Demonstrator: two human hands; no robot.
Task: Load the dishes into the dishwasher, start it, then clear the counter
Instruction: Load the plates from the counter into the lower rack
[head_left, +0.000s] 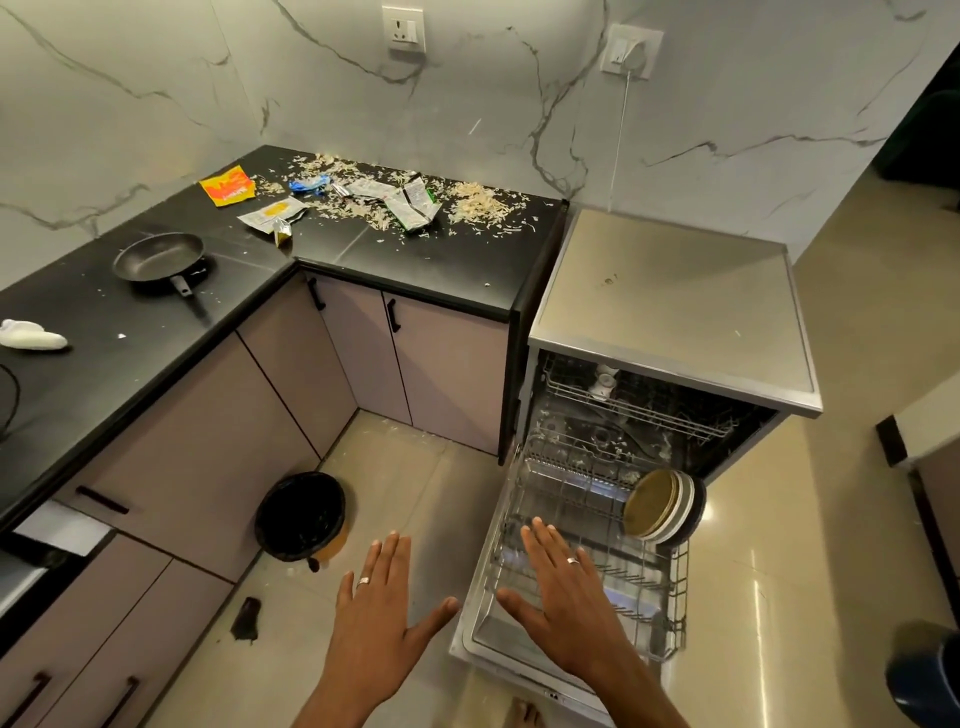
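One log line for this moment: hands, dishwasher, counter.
left hand open, empty | right hand open over lower rack | plates racked | frying pan, wrappers on counter

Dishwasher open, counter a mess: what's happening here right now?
A person holds both hands out flat, left hand over the floor, right hand above the pulled-out lower rack, gripping nothing. A few plates stand on edge in that rack. The pan still sits on the counter, with wrappers and scattered flakes. A bin stands on the floor.
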